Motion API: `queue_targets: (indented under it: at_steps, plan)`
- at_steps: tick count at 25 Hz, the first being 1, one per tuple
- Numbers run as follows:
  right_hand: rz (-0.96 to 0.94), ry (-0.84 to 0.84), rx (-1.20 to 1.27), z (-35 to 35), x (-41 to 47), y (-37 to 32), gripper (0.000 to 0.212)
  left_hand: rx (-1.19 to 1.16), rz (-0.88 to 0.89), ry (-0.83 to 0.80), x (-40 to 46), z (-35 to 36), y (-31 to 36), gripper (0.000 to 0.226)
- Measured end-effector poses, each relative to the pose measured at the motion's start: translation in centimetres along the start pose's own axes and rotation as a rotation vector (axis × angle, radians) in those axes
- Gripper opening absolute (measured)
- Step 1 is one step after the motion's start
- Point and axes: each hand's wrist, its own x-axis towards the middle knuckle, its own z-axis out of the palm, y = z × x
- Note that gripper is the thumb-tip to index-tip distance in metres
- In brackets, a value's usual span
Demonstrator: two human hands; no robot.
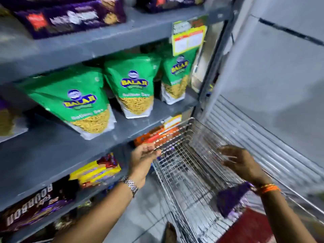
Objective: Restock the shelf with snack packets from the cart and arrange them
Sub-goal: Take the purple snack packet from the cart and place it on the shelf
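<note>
Reaching out over the wire cart (192,163), both hands are empty, nothing pinched in either. Left hand (142,161) sits palm-up at the cart's near-left rim, fingers loosely curled and spread, a metal watch (131,185) on the wrist. Right hand (240,163) hovers above the basket, fingers splayed apart, orange thread band (269,188) at the wrist. Just under that wrist, a purple snack packet (231,200) lies inside the cart, blurred. Down left, the lower shelf shows a dark Bourbon biscuit pack (31,206) and yellow packs (96,171); orange packs (157,135) sit right behind the cart's front corner. Further up, three green Balaji sev pouches (129,86) stand upright in a row on the grey shelf (52,155), spaced apart. Higher still, purple packets (70,18) line the top shelf, and a yellow price tag (189,39) hangs at the shelf's right end.
</note>
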Motion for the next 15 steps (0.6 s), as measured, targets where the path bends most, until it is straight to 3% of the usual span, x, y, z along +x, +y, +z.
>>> queue_targets:
  at_steps: [2,5,6,10,15]
  plan:
    - [0.110,0.122,-0.043,-2.0,-2.6,4.2,0.038,0.104,-0.070,-0.146,-0.7,4.3,-2.8,0.029]
    - [0.191,0.297,-0.209,-2.4,-4.9,9.3,0.047,0.226,-0.182,-0.255,-1.9,9.5,-7.2,0.034]
    - [0.207,0.288,-0.298,-2.4,-5.3,11.1,0.052,0.285,-0.213,-0.283,-2.4,11.3,-8.8,0.036]
    - [0.246,-0.003,-0.609,-1.6,-5.6,15.7,0.065,0.468,-0.304,-0.382,-4.9,17.1,-14.7,0.051]
    - [0.088,0.070,-0.731,-1.0,-4.2,17.6,0.061,0.926,-0.217,-0.589,-7.9,21.7,-20.2,0.066]
